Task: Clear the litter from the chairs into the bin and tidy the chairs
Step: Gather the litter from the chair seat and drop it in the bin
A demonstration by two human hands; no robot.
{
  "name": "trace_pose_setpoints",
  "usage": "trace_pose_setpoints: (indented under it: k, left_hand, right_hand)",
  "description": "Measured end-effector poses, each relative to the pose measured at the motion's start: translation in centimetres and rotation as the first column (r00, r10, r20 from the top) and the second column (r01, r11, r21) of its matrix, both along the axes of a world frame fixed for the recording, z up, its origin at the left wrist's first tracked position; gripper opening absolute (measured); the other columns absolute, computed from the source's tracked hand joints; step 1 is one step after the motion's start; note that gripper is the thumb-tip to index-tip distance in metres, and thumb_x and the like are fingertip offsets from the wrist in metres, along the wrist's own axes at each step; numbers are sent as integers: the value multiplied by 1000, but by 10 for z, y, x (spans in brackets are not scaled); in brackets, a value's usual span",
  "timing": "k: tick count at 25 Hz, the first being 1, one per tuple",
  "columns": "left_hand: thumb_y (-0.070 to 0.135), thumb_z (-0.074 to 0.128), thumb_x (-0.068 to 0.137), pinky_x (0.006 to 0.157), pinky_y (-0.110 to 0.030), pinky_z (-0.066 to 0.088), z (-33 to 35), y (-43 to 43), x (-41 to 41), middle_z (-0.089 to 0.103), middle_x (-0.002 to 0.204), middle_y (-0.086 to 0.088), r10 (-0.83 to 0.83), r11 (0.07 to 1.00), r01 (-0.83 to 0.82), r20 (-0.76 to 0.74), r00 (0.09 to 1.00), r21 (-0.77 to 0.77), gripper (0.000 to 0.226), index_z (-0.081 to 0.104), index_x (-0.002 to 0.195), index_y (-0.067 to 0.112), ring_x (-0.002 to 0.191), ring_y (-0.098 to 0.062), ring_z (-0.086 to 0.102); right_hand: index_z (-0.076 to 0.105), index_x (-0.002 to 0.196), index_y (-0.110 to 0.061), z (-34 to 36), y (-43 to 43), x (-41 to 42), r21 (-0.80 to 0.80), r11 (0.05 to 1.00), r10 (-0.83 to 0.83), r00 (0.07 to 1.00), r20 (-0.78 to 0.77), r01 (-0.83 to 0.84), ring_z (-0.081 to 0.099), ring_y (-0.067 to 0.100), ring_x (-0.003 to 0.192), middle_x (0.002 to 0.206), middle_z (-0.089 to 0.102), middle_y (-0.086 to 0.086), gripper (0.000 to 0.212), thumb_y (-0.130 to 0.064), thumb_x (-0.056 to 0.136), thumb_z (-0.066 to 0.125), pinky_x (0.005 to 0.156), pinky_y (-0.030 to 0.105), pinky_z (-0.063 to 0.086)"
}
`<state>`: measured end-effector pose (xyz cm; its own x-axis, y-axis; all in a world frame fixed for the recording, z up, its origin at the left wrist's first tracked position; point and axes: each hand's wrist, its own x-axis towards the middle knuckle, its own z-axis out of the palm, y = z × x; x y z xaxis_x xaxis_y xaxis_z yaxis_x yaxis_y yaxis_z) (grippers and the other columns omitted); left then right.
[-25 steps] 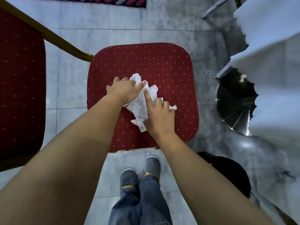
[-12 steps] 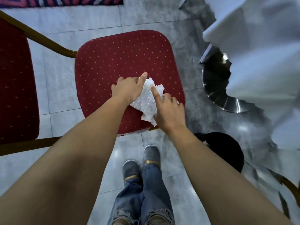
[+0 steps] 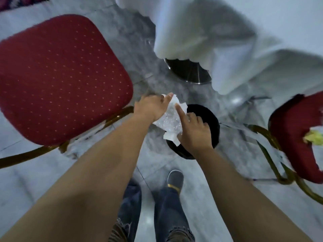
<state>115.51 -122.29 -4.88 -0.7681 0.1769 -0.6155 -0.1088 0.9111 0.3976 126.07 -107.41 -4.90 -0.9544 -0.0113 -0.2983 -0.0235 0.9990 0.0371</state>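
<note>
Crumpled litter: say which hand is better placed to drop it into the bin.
Right, I'd judge: the right hand hangs over the black bin, holding the crumpled litter; the left hand lies outside its rim.

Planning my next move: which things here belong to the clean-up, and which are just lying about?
Job: white litter gripped by left hand and right hand; black bin; left chair; right chair with yellow litter.
Lying about: tablecloth; metal table base.
</note>
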Motion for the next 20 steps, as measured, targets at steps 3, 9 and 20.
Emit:
trace_pose_setpoints:
  k: [3,9,20]
  left_hand:
    - [66,13,94,106,-54,26,-21,65,36,54,139,-8,-58,998,58,36,998,11,66,48,134,28,134,-34,34]
    - [62,17,96,107,-55,31,-83,145,75,52,137,-12,-96,995,95,73,993,9,63,50,132,23,129,-35,42]
    - [52,21,101,115,-41,24,-170,157,70,30,156,-13,45,996,-58,176,983,67,60,35,149,17,142,-29,28]
  right_hand:
    - [13,156,-32,-17,60,36,0,998,-58,998,32,58,57,34,96,119,56,13,99,-20,75,69,73,45,48]
    - [-3,154,-37,-78,142,73,-14,996,-85,987,138,88,55,30,109,127,51,7,106,-32,78,71,82,45,49]
    - [-4,156,-29,-148,153,36,59,993,84,967,240,-101,12,35,148,163,10,7,107,-62,80,64,115,61,8]
